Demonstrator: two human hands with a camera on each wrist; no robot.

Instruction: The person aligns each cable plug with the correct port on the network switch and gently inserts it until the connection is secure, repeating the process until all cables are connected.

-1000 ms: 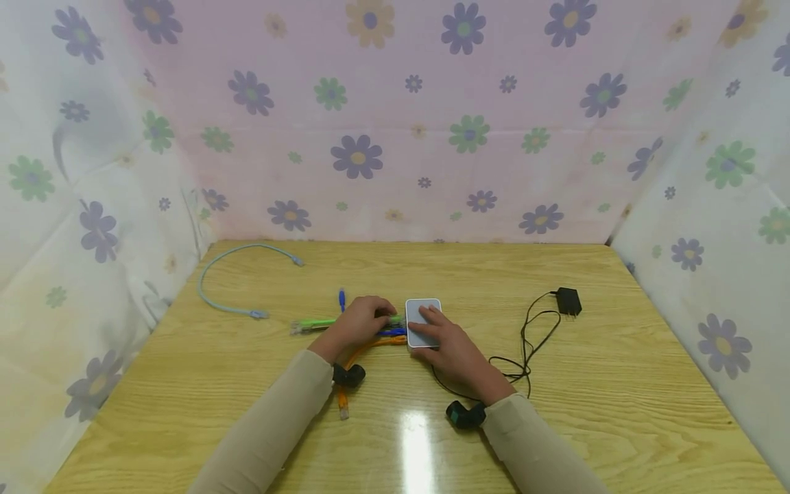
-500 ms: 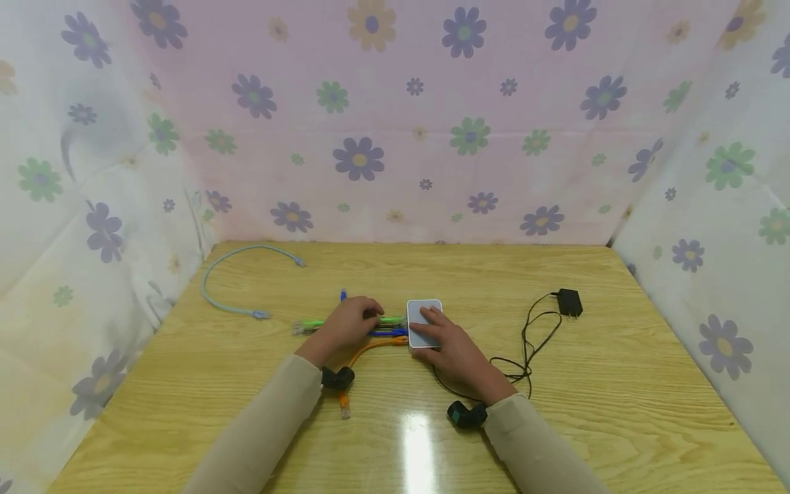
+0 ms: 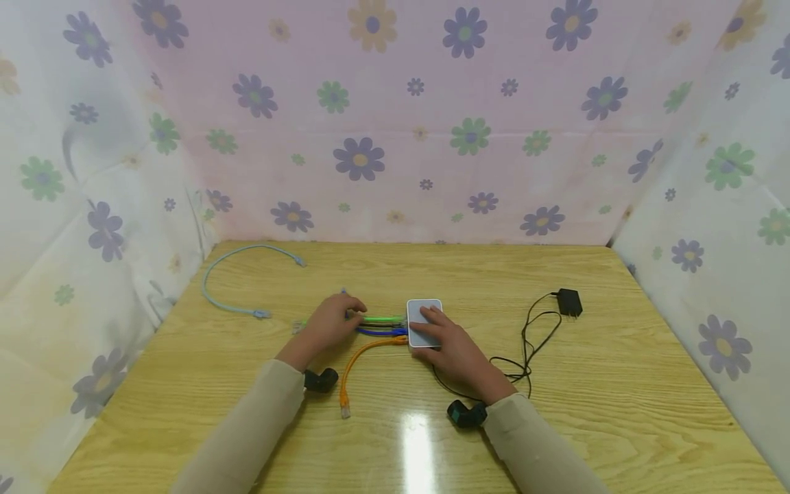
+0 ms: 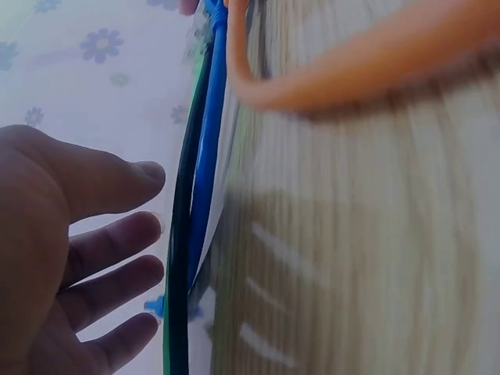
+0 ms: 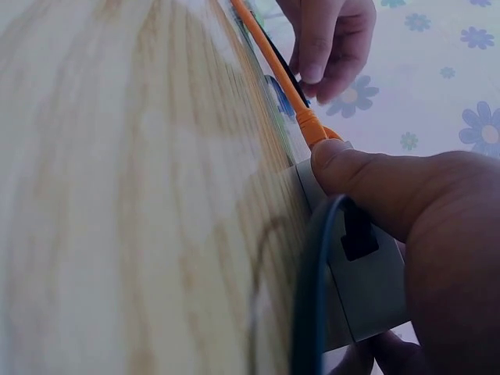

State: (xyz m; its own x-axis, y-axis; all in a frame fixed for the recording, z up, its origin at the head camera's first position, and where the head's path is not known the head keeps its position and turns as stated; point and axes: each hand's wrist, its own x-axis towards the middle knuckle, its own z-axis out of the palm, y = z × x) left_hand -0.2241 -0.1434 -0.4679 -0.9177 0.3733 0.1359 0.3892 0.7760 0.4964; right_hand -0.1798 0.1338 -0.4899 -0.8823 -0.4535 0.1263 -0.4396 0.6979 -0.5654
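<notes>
A small white router [image 3: 422, 340] lies mid-table in the head view. My right hand [image 3: 455, 350] holds it, fingers across the top and thumb at its near-left corner, beside the orange plug in the right wrist view. Green [image 3: 382, 318], black [image 3: 384, 325], blue [image 3: 373, 333] and orange [image 3: 353, 360] network cables run from its left side. Over the cables' left stretch is my left hand [image 3: 327, 322]. In the left wrist view its fingers [image 4: 117, 234] are loosely bent and spread, with a gap between thumb and fingers. It hides part of the green and blue cables.
A light grey-blue network cable [image 3: 206, 288] curves at the table's back left. To the right, a black power adapter [image 3: 569, 302] lies with its thin cord [image 3: 524, 350] looped toward the router. Flowered cloth [image 3: 395, 137] encloses the back and sides.
My left hand has drawn back leftward from beside the router along the cables, uncovering more of the green, black, blue and orange ones. The right hand and router have hardly moved.
</notes>
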